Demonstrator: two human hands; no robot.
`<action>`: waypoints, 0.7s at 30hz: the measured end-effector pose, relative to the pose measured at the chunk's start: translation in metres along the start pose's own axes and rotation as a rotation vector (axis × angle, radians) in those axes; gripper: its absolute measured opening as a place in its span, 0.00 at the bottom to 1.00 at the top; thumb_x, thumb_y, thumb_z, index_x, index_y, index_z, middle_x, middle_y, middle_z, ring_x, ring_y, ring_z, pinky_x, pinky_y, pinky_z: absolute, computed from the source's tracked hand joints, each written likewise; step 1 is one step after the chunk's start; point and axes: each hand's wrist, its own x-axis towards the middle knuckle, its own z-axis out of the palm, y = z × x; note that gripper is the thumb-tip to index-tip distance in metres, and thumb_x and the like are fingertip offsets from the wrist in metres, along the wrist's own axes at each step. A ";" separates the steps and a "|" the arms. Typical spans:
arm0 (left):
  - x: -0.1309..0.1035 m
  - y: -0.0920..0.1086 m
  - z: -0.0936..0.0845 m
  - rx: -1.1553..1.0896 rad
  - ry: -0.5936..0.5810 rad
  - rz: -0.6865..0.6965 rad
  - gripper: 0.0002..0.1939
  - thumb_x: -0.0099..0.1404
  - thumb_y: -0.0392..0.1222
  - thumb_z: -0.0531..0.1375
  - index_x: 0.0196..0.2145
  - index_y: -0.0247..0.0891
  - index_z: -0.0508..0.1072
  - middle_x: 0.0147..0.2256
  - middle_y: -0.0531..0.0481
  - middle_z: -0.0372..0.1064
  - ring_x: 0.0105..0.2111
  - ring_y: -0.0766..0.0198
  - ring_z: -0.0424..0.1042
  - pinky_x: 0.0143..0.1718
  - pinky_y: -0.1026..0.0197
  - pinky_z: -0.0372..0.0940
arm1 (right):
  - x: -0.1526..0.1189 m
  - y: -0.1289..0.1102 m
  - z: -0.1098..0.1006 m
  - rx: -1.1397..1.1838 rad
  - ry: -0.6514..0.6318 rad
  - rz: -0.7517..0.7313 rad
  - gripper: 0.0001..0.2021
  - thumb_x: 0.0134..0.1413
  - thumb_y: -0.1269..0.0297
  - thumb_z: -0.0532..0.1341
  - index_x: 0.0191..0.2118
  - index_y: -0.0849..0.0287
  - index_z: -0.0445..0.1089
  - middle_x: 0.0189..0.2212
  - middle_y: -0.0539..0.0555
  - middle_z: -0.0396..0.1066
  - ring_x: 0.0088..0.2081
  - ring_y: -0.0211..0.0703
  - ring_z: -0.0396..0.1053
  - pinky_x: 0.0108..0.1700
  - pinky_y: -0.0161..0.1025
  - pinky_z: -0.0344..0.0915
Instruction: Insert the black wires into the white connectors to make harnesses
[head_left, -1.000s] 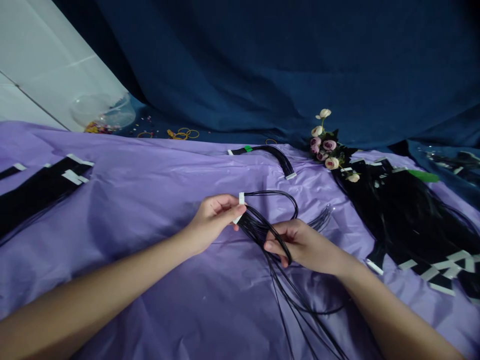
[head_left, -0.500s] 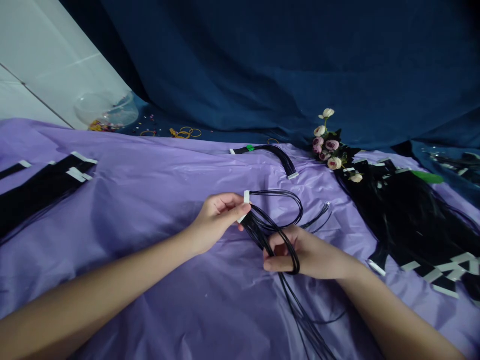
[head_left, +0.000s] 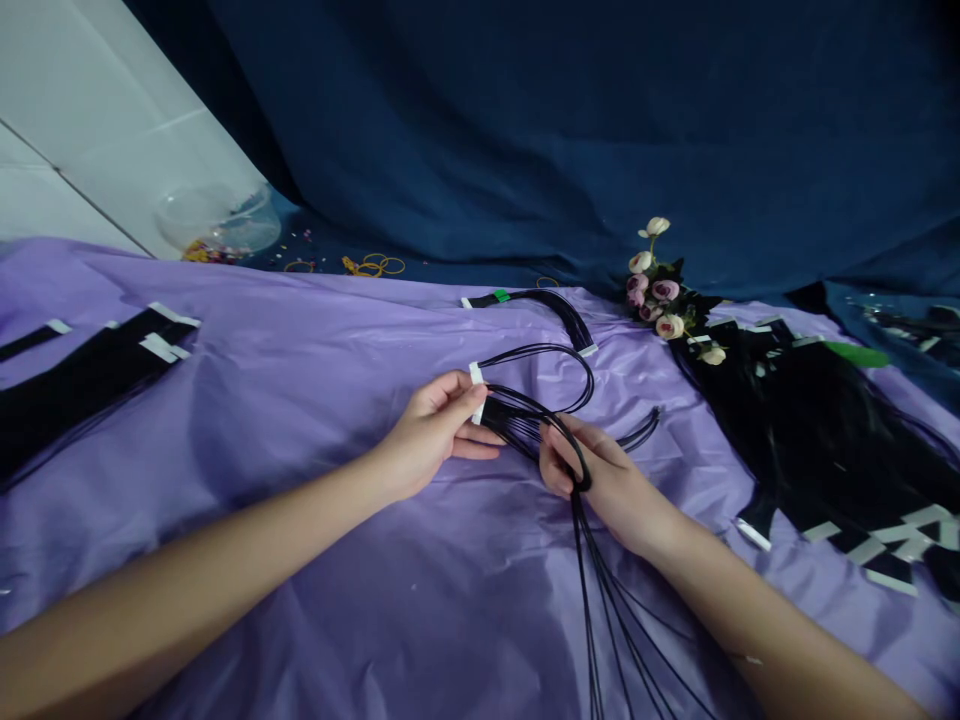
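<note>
My left hand (head_left: 435, 430) pinches a white connector (head_left: 477, 394) between thumb and fingers. From that connector runs a wire harness of thin black wires (head_left: 517, 432). My right hand (head_left: 592, 470) is closed around the wires a short way to the right. Some wires loop up above both hands, and others hang down toward the lower edge of the view. A few wire ends stick out to the right behind my right hand. Beyond my hands a second black wire harness (head_left: 559, 303), with white connectors and a green tape band, lies on the purple cloth (head_left: 330, 370).
Black harnesses with white connectors lie at the left (head_left: 90, 380) and in a large pile at the right (head_left: 825, 430). Artificial flowers (head_left: 660, 290) stand at the back right. A clear plastic tub (head_left: 217, 220) and yellow rubber bands (head_left: 375, 265) sit at the back left.
Both hands have moved slightly up; the left also shifted left with the connector. My right hand has turned and its fingers have closed further around the wires.
</note>
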 end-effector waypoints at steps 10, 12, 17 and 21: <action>0.003 -0.005 -0.002 0.007 -0.006 0.091 0.13 0.60 0.47 0.63 0.35 0.36 0.67 0.29 0.55 0.68 0.23 0.69 0.74 0.27 0.63 0.73 | 0.000 0.000 0.001 0.215 0.098 0.040 0.14 0.55 0.52 0.63 0.32 0.59 0.65 0.17 0.42 0.51 0.19 0.29 0.44 0.22 0.29 0.47; 0.003 -0.005 -0.002 0.016 -0.012 0.107 0.13 0.60 0.47 0.64 0.35 0.36 0.68 0.28 0.54 0.69 0.22 0.69 0.73 0.24 0.65 0.72 | -0.002 -0.001 -0.002 0.226 0.109 0.066 0.14 0.53 0.52 0.65 0.33 0.59 0.66 0.18 0.43 0.51 0.20 0.28 0.45 0.21 0.27 0.49; 0.002 -0.005 -0.003 0.051 -0.028 0.145 0.13 0.59 0.48 0.64 0.33 0.35 0.68 0.27 0.55 0.68 0.22 0.69 0.73 0.22 0.66 0.70 | -0.005 -0.004 -0.010 0.197 0.065 0.072 0.24 0.36 0.67 0.74 0.42 0.56 0.67 0.24 0.41 0.48 0.21 0.24 0.46 0.23 0.24 0.54; 0.003 -0.005 -0.005 0.076 -0.018 0.179 0.13 0.59 0.48 0.64 0.33 0.35 0.68 0.27 0.55 0.68 0.22 0.70 0.72 0.22 0.67 0.70 | -0.003 -0.004 -0.011 0.149 0.063 0.065 0.27 0.32 0.70 0.75 0.43 0.57 0.66 0.24 0.40 0.46 0.19 0.23 0.48 0.19 0.25 0.53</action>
